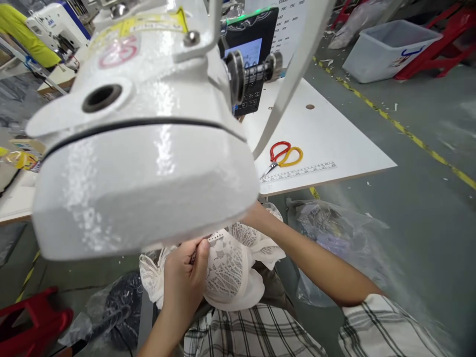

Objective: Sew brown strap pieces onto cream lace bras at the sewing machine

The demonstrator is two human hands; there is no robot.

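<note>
A white lace bra hangs under the head of a white sewing machine, just above my lap. My left hand is closed on its upper edge, with the thumb pressed against the fingers. My right hand reaches in from the right, beside the other lace cup. Its fingers are hidden behind the machine head, so what they do cannot be seen. The needle area is also out of sight.
Scissors with red and yellow handles lie by a clear ruler on the white table. A control screen stands behind. Plastic bags sit on the floor at right, a red stool at lower left.
</note>
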